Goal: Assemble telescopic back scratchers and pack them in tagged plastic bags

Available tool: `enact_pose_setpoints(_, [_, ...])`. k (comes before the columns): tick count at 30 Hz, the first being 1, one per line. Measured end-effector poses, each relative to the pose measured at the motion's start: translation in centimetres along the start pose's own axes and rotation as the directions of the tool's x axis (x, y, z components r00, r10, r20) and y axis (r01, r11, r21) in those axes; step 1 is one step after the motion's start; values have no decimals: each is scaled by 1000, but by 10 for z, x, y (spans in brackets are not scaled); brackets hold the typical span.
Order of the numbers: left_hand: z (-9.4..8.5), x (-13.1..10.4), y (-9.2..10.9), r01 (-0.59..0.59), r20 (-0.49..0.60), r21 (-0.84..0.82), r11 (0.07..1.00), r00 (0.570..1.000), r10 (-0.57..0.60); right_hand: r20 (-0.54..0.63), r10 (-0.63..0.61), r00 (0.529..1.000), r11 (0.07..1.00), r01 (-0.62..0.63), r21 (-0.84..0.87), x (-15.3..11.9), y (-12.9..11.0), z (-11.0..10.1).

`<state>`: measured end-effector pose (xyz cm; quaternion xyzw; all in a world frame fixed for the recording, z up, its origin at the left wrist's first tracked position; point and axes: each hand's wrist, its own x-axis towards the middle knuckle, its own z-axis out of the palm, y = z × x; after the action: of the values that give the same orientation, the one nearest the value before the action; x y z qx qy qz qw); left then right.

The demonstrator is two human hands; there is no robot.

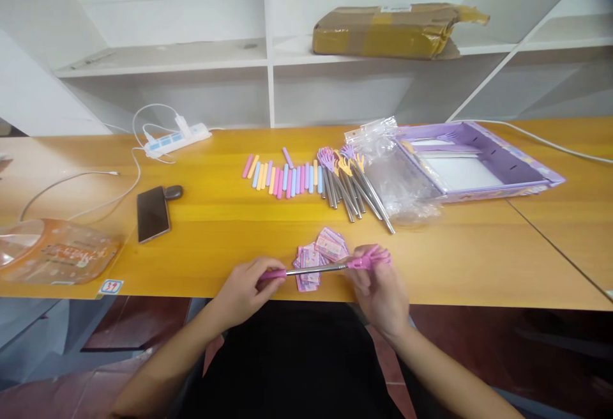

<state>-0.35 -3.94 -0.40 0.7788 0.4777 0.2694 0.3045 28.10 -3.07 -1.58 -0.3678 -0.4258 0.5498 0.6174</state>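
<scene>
A metal rod (316,269) with a pink grip at its left end and a pink claw-shaped head at its right end lies level between my hands. My left hand (249,288) is closed on the pink grip. The fingers of my right hand (383,291) are closed around the pink claw head. Below and behind the rod is a pile of small printed pink and purple cards (330,244). Farther back lies a row of pink, yellow, blue and purple tubes (287,179). Beside it, several metal rods (354,192) with purple, pink and yellow claw heads are heaped.
Clear plastic bags (397,182) and an open purple box (498,182) lie at the back right. On the left are a phone (153,213), a power strip (177,141) and an orange printed bag (71,253). A taped parcel (378,30) rests on the shelf.
</scene>
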Motion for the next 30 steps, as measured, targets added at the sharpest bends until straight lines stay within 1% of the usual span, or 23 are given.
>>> enact_pose_setpoints(2, [-2, 1, 1, 0, -12, -12, 1000, 1000, 0, -111, -36, 993, 999, 39, 18, 5, -8, -5])
enact_pose_setpoints(4, [-2, 2, 1, 16, -36, -8, 1000, 999, -16, -168, -69, 983, 998, 70, 1, 10, -15, -11])
enact_pose_setpoints(7, [-3, 3, -1, 40, -86, -33, 999, 995, -43, -200, -85, 976, 996, 77, -44, 15, -16, -19])
enact_pose_setpoints(9, [-4, 4, -2, 30, -121, -65, 997, 992, -38, -192, -67, 979, 995, 51, -88, 19, -12, -24])
enact_pose_setpoints(11, [-6, 5, -3, 17, -151, -89, 996, 988, -30, -163, -60, 985, 988, 35, -151, 21, -7, -26])
enact_pose_setpoints(14, [-7, 5, -4, 9, -177, -106, 994, 984, -28, -113, -94, 989, 962, 61, -266, 21, -1, -27])
enact_pose_setpoints(18, [-5, 4, -7, 36, -221, -123, 992, 973, -63, -64, -170, 983, 912, 132, -389, 11, 4, -23])
enact_pose_setpoints(20, [-4, 4, -8, 47, -240, -133, 990, 968, -78, -9, -163, 987, 889, 143, -436, 4, 6, -20])
enact_pose_setpoints(23, [-3, 3, -7, 14, -201, -130, 991, 979, -41, 109, -95, 990, 850, 137, -508, -6, 9, -15])
enact_pose_setpoints(25, [-3, 3, -5, -17, -180, -122, 992, 984, -5, 167, -68, 984, 823, 150, -548, -12, 12, -10])
enact_pose_setpoints(30, [-4, 4, -3, -51, -204, -124, 991, 979, 24, 219, -110, 970, 796, 218, -565, -18, 15, 2])
